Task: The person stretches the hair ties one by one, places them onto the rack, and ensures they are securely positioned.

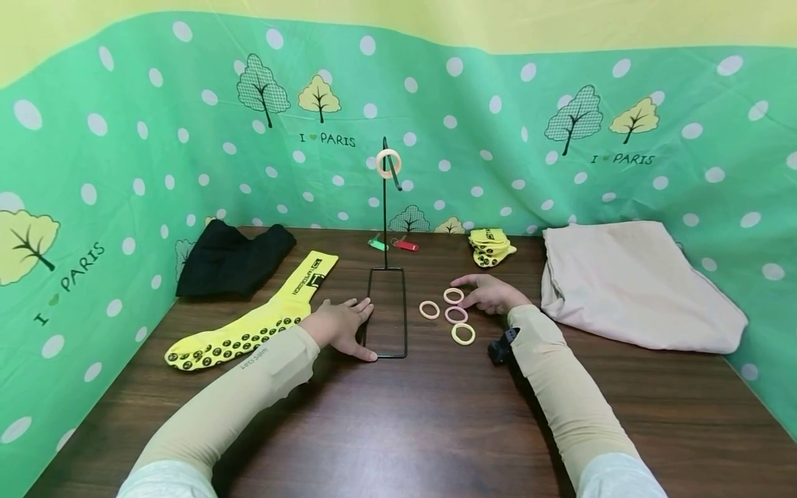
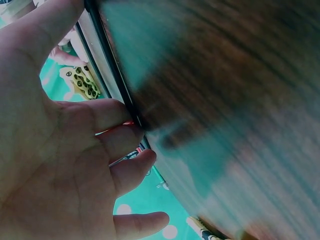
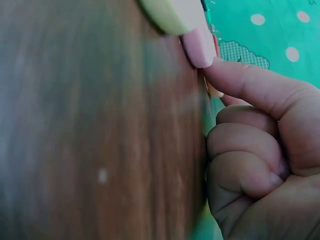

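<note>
A black wire stand [image 1: 386, 315] sits mid-table, its upright rod ending in a hook that carries one pale ring [image 1: 388, 163]. My left hand [image 1: 342, 325] lies flat on the table, with fingers [image 2: 115, 112] pressing on the left wire of the stand's base [image 2: 112, 75]. Several rings lie just right of the base: a cream one [image 1: 429, 309], a pale one [image 1: 453, 295], a pink one [image 1: 456, 315] and a yellowish one [image 1: 463, 334]. My right hand [image 1: 492, 294] rests beside them. One straight fingertip [image 3: 235, 80] touches the pink ring [image 3: 200, 47] while the other fingers curl against the table.
A yellow grip sock [image 1: 249, 318] and a black cloth [image 1: 233, 259] lie to the left. Folded yellow socks [image 1: 490, 247] and a beige cloth [image 1: 629, 283] are on the right. A green tag [image 1: 377, 243] and a red tag [image 1: 406, 244] lie behind the stand. Green fabric walls enclose the table [image 1: 436, 429].
</note>
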Demonstrator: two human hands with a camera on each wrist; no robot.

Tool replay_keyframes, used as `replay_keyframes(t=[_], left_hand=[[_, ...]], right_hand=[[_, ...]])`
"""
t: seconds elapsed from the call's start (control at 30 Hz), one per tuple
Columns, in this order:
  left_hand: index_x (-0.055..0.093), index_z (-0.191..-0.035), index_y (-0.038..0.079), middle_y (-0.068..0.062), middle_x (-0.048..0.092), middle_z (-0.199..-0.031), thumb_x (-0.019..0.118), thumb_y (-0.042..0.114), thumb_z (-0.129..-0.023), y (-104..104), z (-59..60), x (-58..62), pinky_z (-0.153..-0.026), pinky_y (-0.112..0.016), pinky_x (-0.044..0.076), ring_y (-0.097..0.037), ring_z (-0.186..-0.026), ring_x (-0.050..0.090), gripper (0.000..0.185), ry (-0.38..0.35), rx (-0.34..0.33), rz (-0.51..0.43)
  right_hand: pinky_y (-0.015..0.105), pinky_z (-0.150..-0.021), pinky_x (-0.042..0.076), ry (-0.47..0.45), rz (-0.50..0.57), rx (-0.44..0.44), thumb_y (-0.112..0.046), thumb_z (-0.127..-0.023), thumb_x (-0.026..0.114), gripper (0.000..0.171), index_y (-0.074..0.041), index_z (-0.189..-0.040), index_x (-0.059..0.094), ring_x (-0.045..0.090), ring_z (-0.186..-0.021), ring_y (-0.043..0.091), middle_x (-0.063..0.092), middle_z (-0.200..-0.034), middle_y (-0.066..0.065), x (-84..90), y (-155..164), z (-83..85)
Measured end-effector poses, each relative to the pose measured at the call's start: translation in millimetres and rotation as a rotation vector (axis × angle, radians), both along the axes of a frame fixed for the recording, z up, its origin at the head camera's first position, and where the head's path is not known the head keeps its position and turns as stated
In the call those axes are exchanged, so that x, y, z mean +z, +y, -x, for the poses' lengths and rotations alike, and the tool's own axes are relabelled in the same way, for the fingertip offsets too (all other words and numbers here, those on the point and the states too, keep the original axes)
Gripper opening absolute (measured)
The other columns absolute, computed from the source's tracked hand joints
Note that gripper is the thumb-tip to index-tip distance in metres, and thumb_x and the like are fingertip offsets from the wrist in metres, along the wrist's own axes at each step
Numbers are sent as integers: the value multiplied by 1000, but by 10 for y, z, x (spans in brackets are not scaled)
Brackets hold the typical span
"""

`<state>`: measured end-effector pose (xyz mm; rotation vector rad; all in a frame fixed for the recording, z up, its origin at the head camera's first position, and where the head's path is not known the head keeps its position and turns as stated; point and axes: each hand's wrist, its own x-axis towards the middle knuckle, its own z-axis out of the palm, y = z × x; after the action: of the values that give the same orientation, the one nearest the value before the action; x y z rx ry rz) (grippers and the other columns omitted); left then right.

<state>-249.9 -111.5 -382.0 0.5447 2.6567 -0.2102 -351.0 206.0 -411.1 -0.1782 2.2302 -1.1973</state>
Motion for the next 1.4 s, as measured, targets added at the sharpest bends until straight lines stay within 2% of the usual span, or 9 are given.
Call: replay_keyframes(t=[0.1,0.23,0.47,0.67,0.83,0.93,1.17,1.3,1.4], left_hand=[[15,-150,18,5,8,-157,53,78,-69,0,-4,3,-108,-61,16,-19,-144,13,107,4,2,-4],[14,-150,19,5,8,-157,53,78,-69,2,-9,11,-108,-61,16,-19,-144,12,108,2,8,-1],[15,-150,19,5,9,-157,53,78,-69,3,-6,-8,-108,-61,17,-19,-144,13,107,8,-3,5],[15,-150,19,5,9,-157,52,78,-70,8,-9,-20,-108,-60,17,-19,-144,13,106,5,-6,13],[14,-150,19,5,8,-157,52,78,-70,4,-15,-3,-108,-60,17,-18,-144,12,106,4,-2,13],[14,-150,18,5,8,-157,53,77,-70,-1,-12,8,-109,-59,17,-18,-144,12,106,3,0,8],[14,-150,18,4,7,-157,52,78,-70,-3,5,2,-108,-60,18,-19,-144,12,107,3,-7,8],[14,-150,18,5,8,-157,52,79,-69,-3,9,-10,-108,-60,18,-18,-144,12,108,9,-8,13],[14,-150,18,5,8,-157,52,79,-69,-2,10,-10,-108,-60,17,-18,-144,12,108,12,-8,14]], right_hand=[[19,-36,22,-1,-29,3,-9,-82,67,58,-14,-135,44,22,-35,3,25,-45,-10,10,-28,2],[19,-36,21,3,-39,9,-10,-83,66,52,-11,-130,46,22,-35,3,25,-45,-10,9,-43,5],[19,-36,22,27,33,-42,-10,-82,68,44,-8,-121,49,21,-34,3,27,-45,-11,-3,-76,-38],[22,-36,24,250,105,-72,-13,-80,69,42,-4,-116,50,24,-34,5,38,-47,-8,141,-239,-226],[22,-38,28,425,186,-115,-9,-77,71,39,-4,-111,52,35,-38,6,50,-50,-2,358,-452,-447],[21,-39,27,499,228,-97,-6,-77,71,36,-3,-108,52,37,-39,4,46,-48,-6,513,-567,-576],[20,-38,23,629,316,-27,-5,-76,72,35,-2,-104,52,27,-37,3,29,-45,-8,882,-780,-899],[20,-37,22,709,367,-20,-3,-75,73,33,-5,-101,53,24,-37,4,27,-44,-7,1039,-870,-1056],[21,-37,23,808,406,-29,0,-74,72,31,-4,-99,54,25,-36,5,28,-44,-5,1150,-922,-1152]])
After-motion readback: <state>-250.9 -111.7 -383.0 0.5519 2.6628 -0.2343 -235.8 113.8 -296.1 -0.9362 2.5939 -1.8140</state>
